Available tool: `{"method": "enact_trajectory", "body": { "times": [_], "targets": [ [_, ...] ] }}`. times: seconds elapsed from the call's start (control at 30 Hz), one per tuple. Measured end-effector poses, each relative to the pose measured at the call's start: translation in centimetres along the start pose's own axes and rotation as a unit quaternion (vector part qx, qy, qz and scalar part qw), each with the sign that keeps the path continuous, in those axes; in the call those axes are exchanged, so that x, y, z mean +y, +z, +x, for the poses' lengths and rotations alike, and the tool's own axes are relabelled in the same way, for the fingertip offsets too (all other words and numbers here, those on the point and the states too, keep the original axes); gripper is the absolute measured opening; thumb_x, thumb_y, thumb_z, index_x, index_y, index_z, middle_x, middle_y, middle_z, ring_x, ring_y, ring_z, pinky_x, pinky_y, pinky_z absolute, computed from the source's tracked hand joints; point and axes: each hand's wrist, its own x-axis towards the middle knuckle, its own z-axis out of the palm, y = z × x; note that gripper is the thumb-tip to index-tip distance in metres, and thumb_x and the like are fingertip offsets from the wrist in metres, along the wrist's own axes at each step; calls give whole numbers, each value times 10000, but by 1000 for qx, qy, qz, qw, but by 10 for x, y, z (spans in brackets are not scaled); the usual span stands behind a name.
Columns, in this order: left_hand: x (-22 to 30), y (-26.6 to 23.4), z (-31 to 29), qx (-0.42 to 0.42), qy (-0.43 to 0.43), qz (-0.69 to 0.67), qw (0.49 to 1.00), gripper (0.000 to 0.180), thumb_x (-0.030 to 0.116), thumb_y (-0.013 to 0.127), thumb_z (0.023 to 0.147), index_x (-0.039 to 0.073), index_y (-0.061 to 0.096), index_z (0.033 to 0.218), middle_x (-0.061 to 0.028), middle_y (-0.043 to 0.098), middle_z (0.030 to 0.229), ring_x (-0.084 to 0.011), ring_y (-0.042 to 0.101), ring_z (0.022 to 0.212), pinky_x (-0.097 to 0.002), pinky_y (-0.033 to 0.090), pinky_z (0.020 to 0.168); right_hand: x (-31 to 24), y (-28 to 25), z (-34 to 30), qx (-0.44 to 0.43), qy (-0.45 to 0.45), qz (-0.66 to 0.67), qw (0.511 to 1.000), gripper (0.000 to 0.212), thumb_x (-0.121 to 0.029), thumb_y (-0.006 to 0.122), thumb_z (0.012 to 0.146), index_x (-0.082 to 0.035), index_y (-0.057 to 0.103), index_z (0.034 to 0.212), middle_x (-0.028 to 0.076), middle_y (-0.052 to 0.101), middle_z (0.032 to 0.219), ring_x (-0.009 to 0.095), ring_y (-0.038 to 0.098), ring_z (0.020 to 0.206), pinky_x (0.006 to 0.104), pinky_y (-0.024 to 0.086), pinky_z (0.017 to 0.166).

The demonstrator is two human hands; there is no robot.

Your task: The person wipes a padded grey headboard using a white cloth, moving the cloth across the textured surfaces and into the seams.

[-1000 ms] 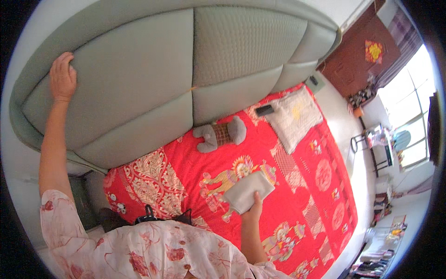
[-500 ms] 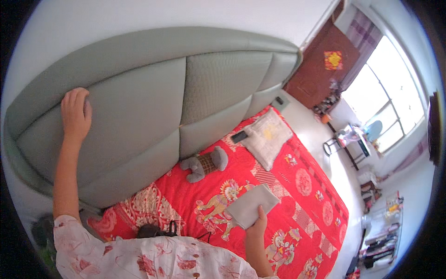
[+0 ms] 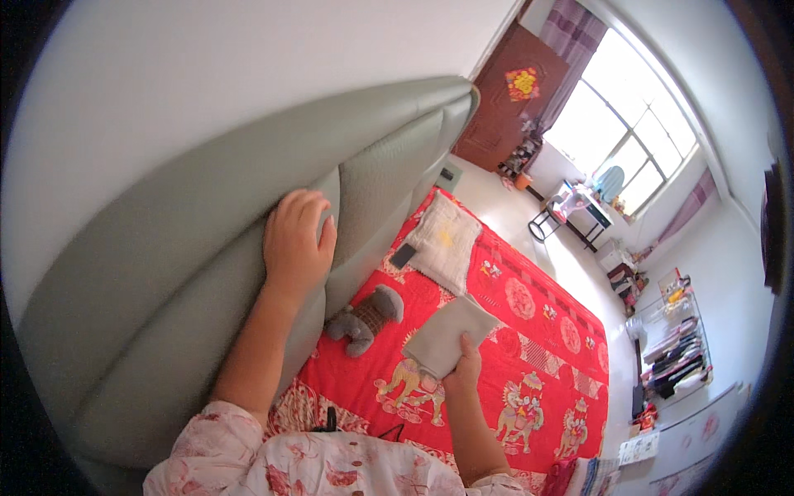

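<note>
My left hand point(image 3: 298, 248) rests against the padded grey-green headboard point(image 3: 198, 223), near a seam below its top edge. Its thumb stands apart from the fingers, and no object shows in it; what lies under the palm is hidden. In my right hand point(image 3: 465, 364) is a flat, folded light-grey cloth point(image 3: 447, 332), gripped at its near edge with the thumb on top. The cloth hangs over the red patterned bedspread point(image 3: 538, 355). Between my two hands, close to the headboard, a grey stuffed toy point(image 3: 368, 318) in a checked garment lies on the bed.
A pale pillow point(image 3: 447, 240) lies toward the bed's far end, a dark phone-like object point(image 3: 403, 255) beside it. Past the bed are a brown door point(image 3: 513, 99), a desk point(image 3: 585, 211) under the window, and a clothes rack point(image 3: 678, 355) at right.
The view has shifted. My left hand has moved right along the headboard, nearer its middle seam. My right hand still holds the folded cloth over the bed.
</note>
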Motion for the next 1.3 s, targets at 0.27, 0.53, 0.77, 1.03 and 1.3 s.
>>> {"method": "enact_trajectory", "body": {
  "times": [0.27,0.53,0.77,1.03,1.3],
  "targets": [
    [1,-4,1,-6,-7,-2,1000,240,100,617,743,30,555,965,-148,550,1141,-353,461,1145,-460,356,950,-40,57,23,37,-68,-98,992,420,-180,535,891,5,404,1245,158,531,1166,306,554,1023,446,469,876],
    [5,6,-6,-31,21,68,997,245,105,627,732,47,556,959,-122,541,1142,-328,469,1134,-468,342,954,-78,49,87,-21,-104,-60,993,402,-194,557,876,5,441,1205,146,570,1084,289,583,969,433,504,807],
    [8,49,23,-55,49,162,984,287,88,623,731,41,540,1002,-118,517,1170,-317,450,1151,-442,361,960,-32,4,159,-28,13,-102,994,431,-188,550,875,10,425,1238,148,552,1129,286,563,1008,424,484,849],
    [-36,173,92,-141,199,212,946,440,121,633,743,37,471,1142,-112,443,1258,-306,433,1168,-439,335,1010,-50,49,284,-135,-53,-142,979,395,-168,535,872,7,439,1213,125,553,1094,231,564,948,362,480,807],
    [-36,207,91,-90,236,344,904,360,178,599,747,80,515,1083,-89,498,1182,-252,467,1111,-408,387,930,-84,179,441,-179,-326,-329,868,291,-148,506,892,8,469,1135,145,560,1015,228,545,907,345,424,817]
  ]
}}
